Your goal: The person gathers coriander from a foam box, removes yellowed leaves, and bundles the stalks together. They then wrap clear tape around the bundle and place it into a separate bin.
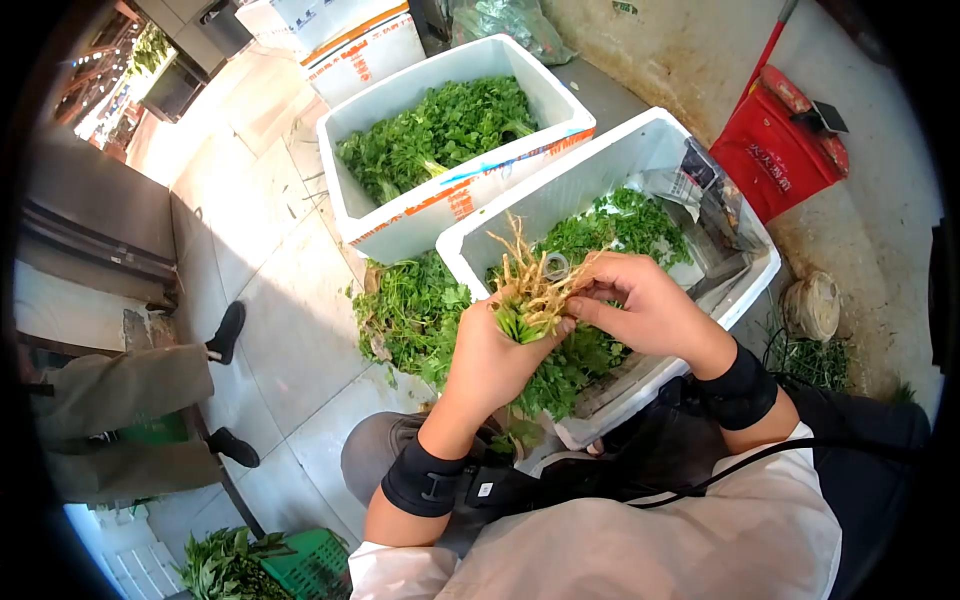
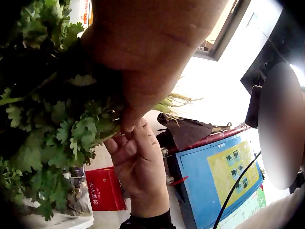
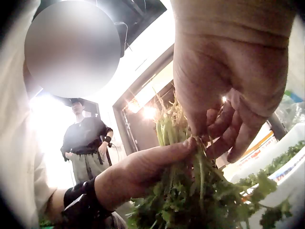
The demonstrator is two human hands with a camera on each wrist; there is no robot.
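Note:
My left hand (image 1: 495, 350) grips a bunch of coriander (image 1: 525, 290) with its pale roots upward. In the right wrist view, the leaves (image 3: 176, 205) hang below that fist, and my left thumb lies across the stems. Close against the bunch is my right hand (image 1: 640, 305), its thumb and fingertips pinching a stem beside the left thumb. Both hands are over the near white foam box (image 1: 590, 175), where more loose coriander (image 1: 640, 220) lies. In the left wrist view, my right hand (image 2: 143, 167) reaches the stems from below.
A second foam box (image 1: 345, 190) holds more greens (image 1: 440, 125). Loose leafy stems (image 1: 410, 310) lie on the floor between box and knee. A red dustpan (image 1: 775, 150) stands by the wall. At left are another person's legs (image 1: 130, 390), and below them a green basket (image 1: 310, 560).

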